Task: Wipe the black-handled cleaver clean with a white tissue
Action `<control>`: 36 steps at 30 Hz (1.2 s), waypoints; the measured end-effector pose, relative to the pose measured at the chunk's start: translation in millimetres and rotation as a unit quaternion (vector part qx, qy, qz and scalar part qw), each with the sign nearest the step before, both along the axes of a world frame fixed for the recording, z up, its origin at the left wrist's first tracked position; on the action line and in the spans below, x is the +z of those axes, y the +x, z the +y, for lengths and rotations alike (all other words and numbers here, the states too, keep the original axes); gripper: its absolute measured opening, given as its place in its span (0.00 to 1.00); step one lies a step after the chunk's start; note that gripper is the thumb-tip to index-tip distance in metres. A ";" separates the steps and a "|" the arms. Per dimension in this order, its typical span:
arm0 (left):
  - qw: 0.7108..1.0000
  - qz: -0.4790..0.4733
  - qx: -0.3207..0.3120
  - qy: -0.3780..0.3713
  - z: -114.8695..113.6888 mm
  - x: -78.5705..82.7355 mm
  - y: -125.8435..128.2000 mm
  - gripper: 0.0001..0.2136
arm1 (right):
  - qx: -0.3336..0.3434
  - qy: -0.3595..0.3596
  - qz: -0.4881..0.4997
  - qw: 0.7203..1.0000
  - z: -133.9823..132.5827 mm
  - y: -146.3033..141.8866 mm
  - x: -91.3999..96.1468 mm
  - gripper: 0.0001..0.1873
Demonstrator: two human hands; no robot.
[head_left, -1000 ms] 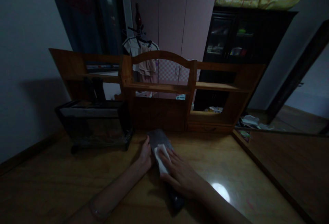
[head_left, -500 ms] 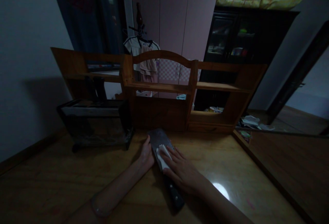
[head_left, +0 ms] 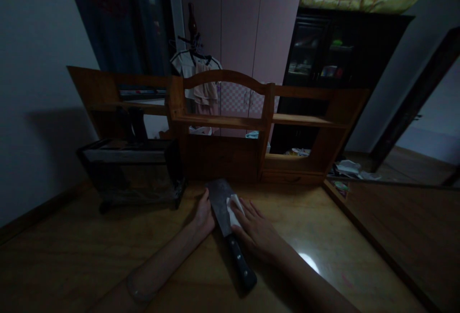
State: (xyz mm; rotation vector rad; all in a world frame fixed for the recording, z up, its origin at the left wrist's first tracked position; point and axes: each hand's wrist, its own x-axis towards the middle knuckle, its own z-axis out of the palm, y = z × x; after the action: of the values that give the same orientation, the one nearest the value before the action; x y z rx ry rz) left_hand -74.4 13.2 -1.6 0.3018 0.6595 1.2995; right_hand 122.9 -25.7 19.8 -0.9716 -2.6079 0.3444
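A cleaver lies flat on the wooden desk (head_left: 89, 250), its broad grey blade (head_left: 220, 199) pointing away from me and its dark riveted handle (head_left: 240, 266) toward me. My left hand (head_left: 204, 215) rests against the blade's left edge, fingers curled along it. My right hand (head_left: 256, 230) presses a small white folded tissue (head_left: 234, 204) onto the blade's right side with fingers stretched flat over it.
A wooden shelf unit (head_left: 230, 121) stands along the desk's back edge. A dark rack-like box (head_left: 129, 171) sits at the back left. A lamp glare (head_left: 308, 261) shines on the desk right of my arm. Wardrobes (head_left: 251, 35) stand behind.
My right hand has slid the tissue up and to the right along the blade, away from the handle, which now lies fully uncovered. My left hand stays at the blade's edge.
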 end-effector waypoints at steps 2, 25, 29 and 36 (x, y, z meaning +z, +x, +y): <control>1.000 0.008 0.005 -0.001 -0.9 0.6 -0.1 0.26 | -0.007 -0.007 0.001 1.000 1.2 0.3 -1.0 0.33; 1.000 0.016 0.010 -0.001 1.6 -3.0 -1.4 0.27 | -0.009 -0.030 0.016 0.999 6.7 1.6 -11.1 0.32; 1.000 0.021 0.005 0.007 -0.7 0.5 0.0 0.28 | -0.082 -0.024 0.019 0.996 14.4 6.2 -24.3 0.36; 1.000 0.016 -0.004 0.016 -3.5 2.2 0.4 0.29 | -0.111 0.021 0.104 0.988 18.8 6.8 -19.6 0.37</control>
State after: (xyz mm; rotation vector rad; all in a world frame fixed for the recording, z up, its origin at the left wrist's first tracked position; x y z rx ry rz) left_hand -74.0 9.7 0.6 0.3512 0.6643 1.2997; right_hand 129.7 -6.9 0.2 -1.1328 -2.2863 0.3134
